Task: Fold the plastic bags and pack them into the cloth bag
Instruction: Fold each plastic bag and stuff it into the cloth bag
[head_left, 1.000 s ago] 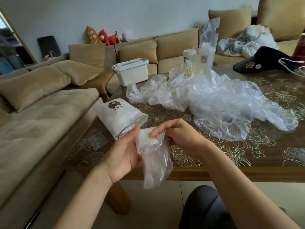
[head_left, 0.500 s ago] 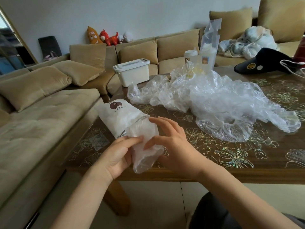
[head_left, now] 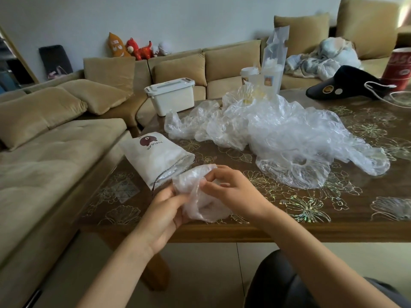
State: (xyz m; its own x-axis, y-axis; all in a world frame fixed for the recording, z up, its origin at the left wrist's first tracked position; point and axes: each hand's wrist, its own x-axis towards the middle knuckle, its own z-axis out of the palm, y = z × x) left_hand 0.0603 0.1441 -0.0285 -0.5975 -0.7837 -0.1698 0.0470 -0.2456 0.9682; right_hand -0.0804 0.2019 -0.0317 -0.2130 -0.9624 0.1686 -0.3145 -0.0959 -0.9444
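Your left hand [head_left: 165, 210] and right hand [head_left: 231, 190] both pinch a bunched plastic bag [head_left: 198, 196] at the table's [head_left: 289, 227] near edge, just before the cloth bag's [head_left: 155, 156] open mouth; loose plastic bags [head_left: 278, 134] lie heaped behind.

2 bare forearms reach in from 6 o'clock. The left hand [head_left: 165, 210], at 8 o'clock of the right hand [head_left: 233, 192], pinches the plastic bag [head_left: 193, 181]; the right hand's fingers curl onto it.
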